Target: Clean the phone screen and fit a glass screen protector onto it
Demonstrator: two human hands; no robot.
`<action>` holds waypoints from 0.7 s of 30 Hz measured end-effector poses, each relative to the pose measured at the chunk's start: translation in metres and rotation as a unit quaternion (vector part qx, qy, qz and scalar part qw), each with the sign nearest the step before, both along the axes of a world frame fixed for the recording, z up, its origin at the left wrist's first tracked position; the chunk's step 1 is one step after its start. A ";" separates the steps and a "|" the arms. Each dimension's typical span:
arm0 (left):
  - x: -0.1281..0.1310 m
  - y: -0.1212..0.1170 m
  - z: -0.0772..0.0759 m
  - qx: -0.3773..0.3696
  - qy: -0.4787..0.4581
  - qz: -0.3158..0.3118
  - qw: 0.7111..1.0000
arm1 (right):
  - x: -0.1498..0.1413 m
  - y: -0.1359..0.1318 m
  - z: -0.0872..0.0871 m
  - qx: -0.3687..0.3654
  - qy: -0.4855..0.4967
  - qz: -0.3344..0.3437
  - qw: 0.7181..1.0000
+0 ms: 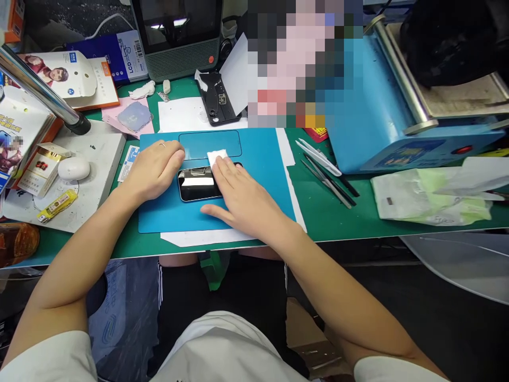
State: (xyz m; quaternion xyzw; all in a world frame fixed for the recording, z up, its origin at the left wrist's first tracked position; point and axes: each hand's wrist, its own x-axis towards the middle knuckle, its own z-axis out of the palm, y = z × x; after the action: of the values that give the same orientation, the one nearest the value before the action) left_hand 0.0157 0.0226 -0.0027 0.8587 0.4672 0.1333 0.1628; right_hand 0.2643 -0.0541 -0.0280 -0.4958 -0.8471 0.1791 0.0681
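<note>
On the black glossy phone (198,183), the flat right hand (238,193) presses a folded white wipe (217,156), thumb spread.

The person wears a loose shirt (226,350), white to pale grey, its cloth bunched in soft folds at the front, with a trace of dark marking at the picture's lower edge. Its short, wide sleeves (51,356) end around the elbows. The shorts (246,302) are black, with thin white stripes (160,286) down the outer sides. A slim metallic ring (162,144) circles a finger of the left hand (156,168).
</note>
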 end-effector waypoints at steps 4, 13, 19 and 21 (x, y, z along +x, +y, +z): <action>0.000 -0.002 0.000 0.008 -0.014 0.015 1.000 | -0.024 0.000 -0.001 0.023 0.011 0.046 0.999; -0.004 0.001 -0.003 0.009 -0.036 0.039 0.999 | -0.060 -0.001 0.005 0.046 0.015 0.042 0.998; -0.002 0.000 -0.001 0.010 -0.027 0.024 0.999 | -0.077 -0.001 0.011 0.025 0.014 0.045 0.999; -0.001 -0.001 0.001 0.014 -0.027 0.019 0.999 | -0.083 -0.005 0.008 0.030 0.021 0.041 0.998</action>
State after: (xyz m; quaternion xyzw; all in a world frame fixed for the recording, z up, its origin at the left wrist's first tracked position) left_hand 0.0144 0.0221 -0.0019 0.8482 0.4768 0.1660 0.1604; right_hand 0.1817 -0.0590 -0.0199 -0.4547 -0.8700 0.1664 0.0932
